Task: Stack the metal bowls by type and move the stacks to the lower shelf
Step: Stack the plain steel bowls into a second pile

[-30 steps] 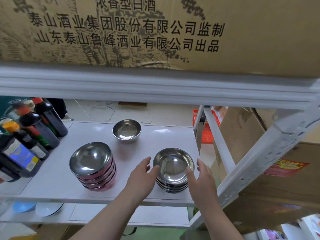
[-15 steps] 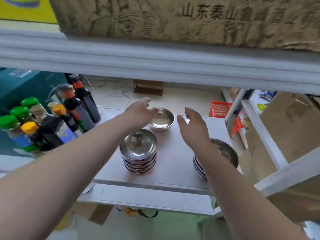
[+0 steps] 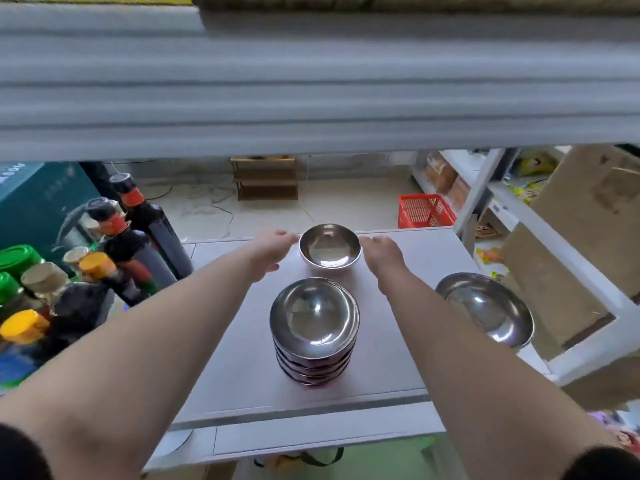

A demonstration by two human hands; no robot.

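Note:
A single small metal bowl (image 3: 329,250) stands at the far edge of the white shelf (image 3: 242,358). My left hand (image 3: 272,251) is just left of it and my right hand (image 3: 382,256) just right of it, both open, fingers close to its rim but not gripping. Nearer me stands a stack of several metal bowls with purple-pink outsides (image 3: 314,332). A stack of wider, shallower metal bowls (image 3: 485,311) sits at the shelf's right edge.
Sauce bottles with red, yellow and green caps (image 3: 104,265) crowd the shelf's left side. The upper shelf's thick white edge (image 3: 311,81) hangs overhead. A white frame post (image 3: 561,237) and cardboard boxes (image 3: 588,216) stand to the right; a red basket (image 3: 424,211) is on the floor beyond.
Both hands left the wide bowl stack at the right and reached forward past the purple stack to either side of the single small bowl. My view dropped and moved closer.

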